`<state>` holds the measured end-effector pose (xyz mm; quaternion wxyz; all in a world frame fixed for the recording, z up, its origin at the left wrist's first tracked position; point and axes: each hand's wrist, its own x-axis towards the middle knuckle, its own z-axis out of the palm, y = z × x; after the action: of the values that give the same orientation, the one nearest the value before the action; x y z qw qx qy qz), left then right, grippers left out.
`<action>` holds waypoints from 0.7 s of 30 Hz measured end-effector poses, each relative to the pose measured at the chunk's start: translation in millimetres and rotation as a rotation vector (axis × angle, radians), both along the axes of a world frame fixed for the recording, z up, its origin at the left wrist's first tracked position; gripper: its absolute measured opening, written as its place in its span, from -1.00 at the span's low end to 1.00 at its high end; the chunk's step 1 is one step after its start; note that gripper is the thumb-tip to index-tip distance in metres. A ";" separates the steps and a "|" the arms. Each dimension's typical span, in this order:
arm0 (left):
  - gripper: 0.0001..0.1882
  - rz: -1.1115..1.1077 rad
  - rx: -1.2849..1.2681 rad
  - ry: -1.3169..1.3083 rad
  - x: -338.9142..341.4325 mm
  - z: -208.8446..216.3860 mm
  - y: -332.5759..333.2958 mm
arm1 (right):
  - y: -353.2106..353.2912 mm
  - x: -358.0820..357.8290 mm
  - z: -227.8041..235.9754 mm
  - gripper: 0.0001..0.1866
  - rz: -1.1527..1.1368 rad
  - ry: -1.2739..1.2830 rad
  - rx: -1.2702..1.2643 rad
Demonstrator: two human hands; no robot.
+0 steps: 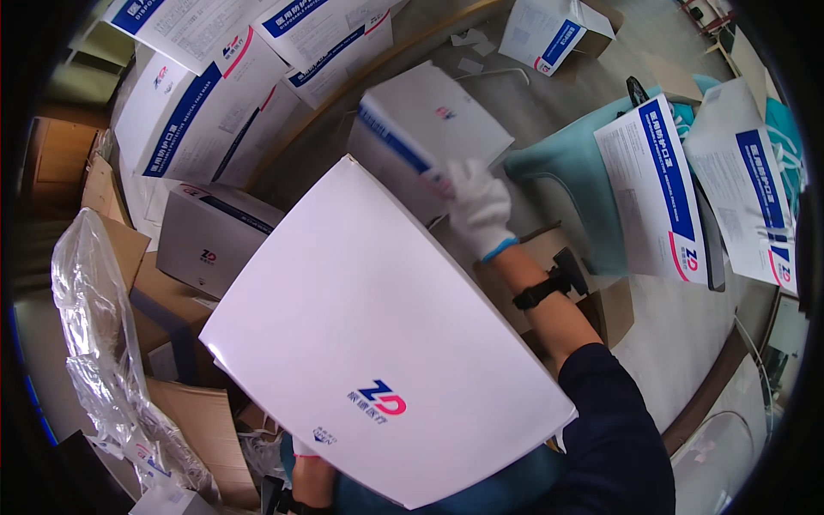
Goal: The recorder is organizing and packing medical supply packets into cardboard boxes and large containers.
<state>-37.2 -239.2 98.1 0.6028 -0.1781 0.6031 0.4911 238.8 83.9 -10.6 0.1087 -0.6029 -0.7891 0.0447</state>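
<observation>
Your right hand (482, 210), in a white glove, is blurred; its fingers (468, 176) are at the near edge of a blue-banded box (433, 103), and you cannot tell whether they grip or merely touch it. Your left hand (302, 447) shows only as a sliver of glove above the wrist; the large white box (386, 292) hides its fingers, so their state cannot be told. That box lies slanted across your view, over the left fingers and to the lower left of the right ones. Left of the right fingers sits a shaded box (210, 245), with clear plastic (94, 300) farther left. Right of them, two boxes, a nearer one (644, 189) and a farther one (738, 172), stand by a curved teal surface (558, 154).
</observation>
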 end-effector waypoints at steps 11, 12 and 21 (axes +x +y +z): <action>-0.60 0.036 -0.012 -0.011 1.9 18.8 9.4 | 53.2 -12.0 16.9 -0.17 -0.169 0.143 -0.039; -0.60 0.049 -0.022 -0.012 2.1 21.9 10.7 | 65.8 -10.2 13.6 -0.08 -0.256 0.210 -0.155; -0.63 0.152 -0.120 0.014 10.3 56.6 23.4 | 59.4 -9.6 -27.7 -0.55 -0.311 0.230 -0.367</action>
<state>-27.0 -215.9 154.7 0.5478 -0.2558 0.6202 0.4998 229.2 143.3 -38.3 0.0921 -0.7176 -0.6479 0.2383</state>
